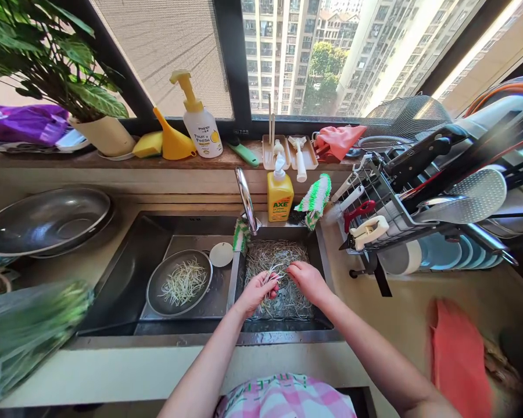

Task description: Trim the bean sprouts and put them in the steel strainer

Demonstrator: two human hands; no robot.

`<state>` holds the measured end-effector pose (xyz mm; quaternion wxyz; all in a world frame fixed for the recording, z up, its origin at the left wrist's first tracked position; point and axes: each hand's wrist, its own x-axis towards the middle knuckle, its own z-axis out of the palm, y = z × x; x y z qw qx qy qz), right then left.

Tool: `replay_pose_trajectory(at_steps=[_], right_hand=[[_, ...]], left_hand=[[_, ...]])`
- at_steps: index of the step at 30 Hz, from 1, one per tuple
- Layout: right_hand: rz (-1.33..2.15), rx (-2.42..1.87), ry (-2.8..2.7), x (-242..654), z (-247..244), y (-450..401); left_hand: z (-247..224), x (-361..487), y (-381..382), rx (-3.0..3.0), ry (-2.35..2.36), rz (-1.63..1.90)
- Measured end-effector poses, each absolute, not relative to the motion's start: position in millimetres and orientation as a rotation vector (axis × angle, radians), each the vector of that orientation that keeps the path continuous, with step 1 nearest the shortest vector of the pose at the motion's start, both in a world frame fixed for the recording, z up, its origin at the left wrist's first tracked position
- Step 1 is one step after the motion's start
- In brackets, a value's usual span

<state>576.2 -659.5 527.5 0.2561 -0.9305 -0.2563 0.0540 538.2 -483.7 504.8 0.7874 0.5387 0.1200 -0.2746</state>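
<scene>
A: From the head camera, where are the hands?

B: Both are over the right basin [320, 247], between its side walls. The left hand [258, 291] pinches a few sprouts [279, 270] between thumb and fingers.

A: And the right hand [307, 281]?

B: Just beside it, fingertips drawn together at the strands' ends. Whether it grips any, one cannot tell.

A: What lies below?

B: More sprouts, spread thickly across the basin floor, almost wall to wall.

A: Which edges are near?

B: The left wrist is near the divider [234, 287], and that forearm crosses the front rim [192, 341]. The right forearm passes over the right-hand rim. The tap [245, 200] ends beyond the hands, apart from both.

A: Any room leftward?

B: Yes. In the left basin [126, 273], a pan [153, 285] of sprouts sits nearer the divider, with floor between it and the far left wall. A white disc [221, 254] lies just beside the pan.

A: And rightward?

B: Counter [370, 313], then the rack [377, 188], well apart from the right hand.
</scene>
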Motion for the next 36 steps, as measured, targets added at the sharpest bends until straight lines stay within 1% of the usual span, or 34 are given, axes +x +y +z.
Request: replay_pose_trajectory(at_steps=[3, 8, 11, 14, 19, 22, 25, 29, 34, 36], right_hand=[[0.109, -2.463, -0.623, 573.8, 521.6, -657.5], [0.098, -2.119, -0.201, 571.7, 516.4, -650.9], [0.178, -1.991, -0.329, 569.4, 523.2, -646.0], [0.219, -2.087, -0.633, 567.4, 535.2, -639.6], [0.241, -2.493, -0.984, 571.8, 545.4, -630.4], [0.205, -2.571, -1.06, 574.2, 542.9, -630.4], [0.24, -2.52, -0.981, 571.9, 537.6, -632.7], [0.288, -2.294, -0.648, 566.2, 529.0, -632.6], [0.364, -1.654, -0.006, 571.7, 523.7, -641.9], [0.4, -1.452, 0.125, 576.8, 524.5, -651.1]], left_hand=[[505.5, 538.4, -484.5, 1.192, 0.241, -0.583], [509.4, 540.8, -485.2, 1.217, 0.263, -0.566], [510.0, 542.1, -486.2, 1.246, 0.234, -0.58], [506.7, 542.5, -489.9, 1.3, 0.205, -0.598], [499.0, 542.9, -498.5, 1.445, 0.246, -0.605], [497.1, 542.6, -499.2, 1.462, 0.221, -0.59], [496.3, 541.7, -497.6, 1.429, 0.208, -0.587], [496.7, 540.4, -497.4, 1.401, 0.192, -0.604], [502.1, 540.0, -494.6, 1.414, 0.167, -0.632], [506.2, 540.1, -491.6, 1.404, 0.134, -0.657]])
